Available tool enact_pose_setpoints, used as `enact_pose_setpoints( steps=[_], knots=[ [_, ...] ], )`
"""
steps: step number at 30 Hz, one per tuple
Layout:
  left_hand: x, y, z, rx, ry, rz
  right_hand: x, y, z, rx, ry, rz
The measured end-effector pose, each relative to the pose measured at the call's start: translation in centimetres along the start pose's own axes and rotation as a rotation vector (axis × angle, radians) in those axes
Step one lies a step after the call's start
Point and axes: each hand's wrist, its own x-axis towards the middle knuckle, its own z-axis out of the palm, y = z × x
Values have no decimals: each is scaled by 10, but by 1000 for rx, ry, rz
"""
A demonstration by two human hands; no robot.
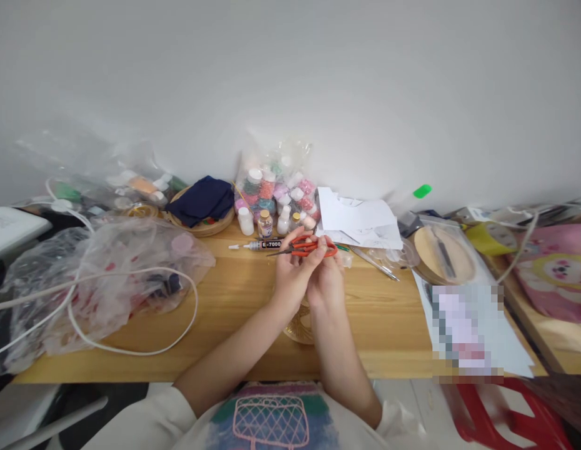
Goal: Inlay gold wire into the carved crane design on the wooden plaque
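Observation:
A pair of small scissors (305, 247) with orange-red handles and dark blades is held up over the middle of the table, blades pointing left. My left hand (291, 278) is closed about the scissors, its thumb lying along the handles. Close beside it, my right hand (327, 281) has its fingers closed at the handle loops. Fingers overlap there, so part of the grip is hidden. Below my wrists lies a clear, yellowish patterned dish (297, 331), partly covered by my arms. Just behind my left hand is an E-7000 glue tube (265, 245) lying on its side.
Small bottles (265, 223) and a bag of bead jars (276, 181) stand against the wall. White papers (358, 219) and a metal tool (375, 262) lie right of them. Plastic bags (112, 269) and a white cable (131, 353) spread leftward. Dark blue cloth (203, 200) rests on a hoop.

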Motion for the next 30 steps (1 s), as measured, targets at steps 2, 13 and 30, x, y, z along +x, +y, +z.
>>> enact_pose_setpoints(
  steps=[2,13,30],
  knots=[
    [2,2,-1,-62,20,-49,-2,-2,1,-11,11,-15],
    [6,24,0,-238,-37,-275,-18,-24,-29,-914,-173,-810],
    [17,27,13,-405,21,-447,13,-43,-20,-2002,-482,-1463]
  ],
)
